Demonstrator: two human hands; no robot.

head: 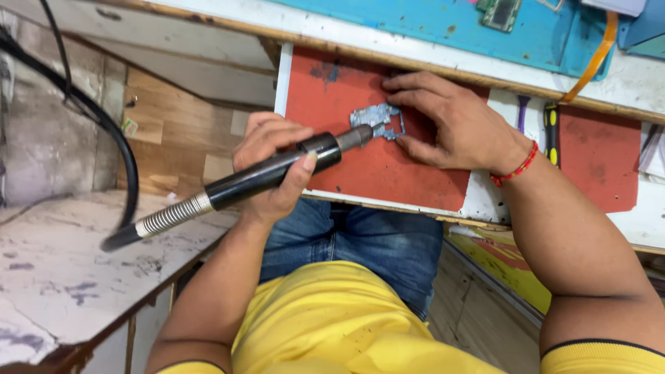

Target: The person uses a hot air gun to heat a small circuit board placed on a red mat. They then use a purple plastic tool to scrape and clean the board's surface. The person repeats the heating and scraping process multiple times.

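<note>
A: What's in hand?

B: Left hand [273, 170] is wrapped tight around a black cylindrical hot-air handpiece [267, 176], thumb across the barrel, grip fully clenched. Its grey metal nozzle [355, 137] points at a small thin silver-grey metal frame piece [377, 121], centre of the frame, lying on the red rubber mat [388, 173] on the white desk [478, 201].

A: And the right?

B: Right hand [450, 125] lies flat over the mat, fingers [415, 86] spread, index and thumb pinning the frame piece by its right edge. A press hold, not a closed grip; hand is mostly open.

A: How will the piece handle?

B: My guess: very light, thin, easy to bend, and it would slide on the mat if not pinned. Likely hot near the nozzle, so take it at the edge away from the tip, as the fingers are now.

A: Handpiece?

B: Stiff barrel, heavier at the rear. The coiled steel strain relief [170, 216] and black hose [104, 125] run to the left of the frame and will tug. Hold mid-barrel.

A: Anything else close?

B: Yellow-and-black handled tool [551, 131] in the upper right, blue mat [443, 21] along the top.
</note>
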